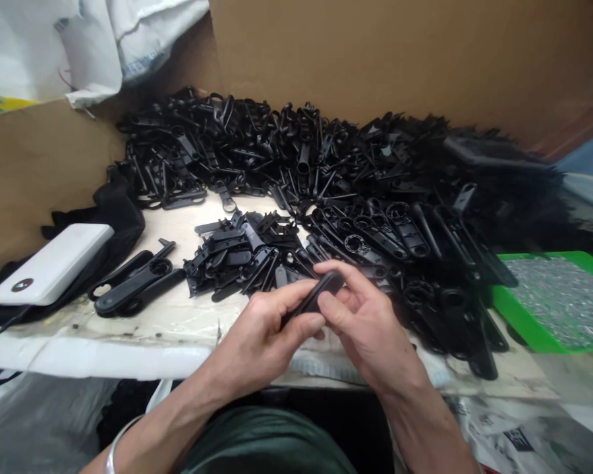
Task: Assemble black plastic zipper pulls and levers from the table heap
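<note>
Green cloth [267, 441] lies at six o'clock, below the left hand [261, 339] and right hand [370, 326], whose fingers [356, 280] close around a black piece [333, 282] towards five o'clock from centre, apparently pinching both ends for steadiness.

Soft, moderate light, apparently from above, whitens the power bank [52, 263] and glints on the silver bangle [113, 446], while the heap of black plastic parts [261, 141] loses detail in darkness. The left hand [264, 336] and right hand [363, 319] look fairly crisp; the heap's right end and the green tray [524, 322] smear towards the stretched edge.
</note>
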Demonstrator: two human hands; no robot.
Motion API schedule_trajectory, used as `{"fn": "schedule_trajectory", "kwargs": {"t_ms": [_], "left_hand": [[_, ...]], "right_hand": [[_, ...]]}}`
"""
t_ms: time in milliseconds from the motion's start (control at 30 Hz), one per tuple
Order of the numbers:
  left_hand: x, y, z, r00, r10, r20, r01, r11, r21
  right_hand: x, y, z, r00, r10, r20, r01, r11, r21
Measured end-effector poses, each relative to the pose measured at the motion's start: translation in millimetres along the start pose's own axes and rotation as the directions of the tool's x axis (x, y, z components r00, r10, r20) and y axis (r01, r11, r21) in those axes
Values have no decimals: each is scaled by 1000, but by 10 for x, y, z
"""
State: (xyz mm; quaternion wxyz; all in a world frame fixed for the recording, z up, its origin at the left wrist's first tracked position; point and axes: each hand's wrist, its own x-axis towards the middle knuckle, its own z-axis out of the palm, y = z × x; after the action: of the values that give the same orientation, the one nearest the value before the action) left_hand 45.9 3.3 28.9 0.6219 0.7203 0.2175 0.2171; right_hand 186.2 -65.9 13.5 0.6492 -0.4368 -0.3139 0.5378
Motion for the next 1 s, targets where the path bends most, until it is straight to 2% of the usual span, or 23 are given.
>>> {"fn": "schedule_trajectory", "kwargs": {"t_ms": [133,233,333,500,567,600,667,700,767,800,900,1000], "left_hand": [[-56,57,14,998,61,-28,-57,991,118],[-90,112,16,996,85,-22,-81,986,145],[-25,83,-3,1000,17,-16,-15,991,132],[130,-60,14,985,-164,-48,161,985,-62],[126,-69,54,977,-149,-154,156,987,35],[115,-66,75,965,-98,-242,137,980,146],[101,-66,111,919,76,-388,114,888,445],[104,-72,129,896,183,-405,97,809,580],[129,-93,174,873,359,-331,24,645,764],[146,-105,201,880,398,-260,-21,579,815],[184,-135,288,928,371,-38,-152,469,870],[166,-135,361,945,325,37,-189,452,872]], "right_hand": [[-116,-86,33,995,-80,-61,68,980,-187],[-191,-146,71,982,-163,-91,128,942,-309],[-134,-109,55,983,-151,-106,112,945,-308],[86,51,25,986,-45,-161,12,980,-199],[102,57,42,978,-89,-190,51,979,-198],[94,47,51,964,-161,-214,108,965,-238],[61,14,60,907,-320,-273,190,891,-412],[39,-4,57,875,-388,-289,218,850,-480],[-18,-34,34,846,-449,-289,256,816,-518],[-54,-45,15,844,-454,-287,273,823,-498],[-187,-66,-72,841,-457,-289,307,844,-441],[-346,-81,-186,815,-500,-295,334,819,-466]]}}
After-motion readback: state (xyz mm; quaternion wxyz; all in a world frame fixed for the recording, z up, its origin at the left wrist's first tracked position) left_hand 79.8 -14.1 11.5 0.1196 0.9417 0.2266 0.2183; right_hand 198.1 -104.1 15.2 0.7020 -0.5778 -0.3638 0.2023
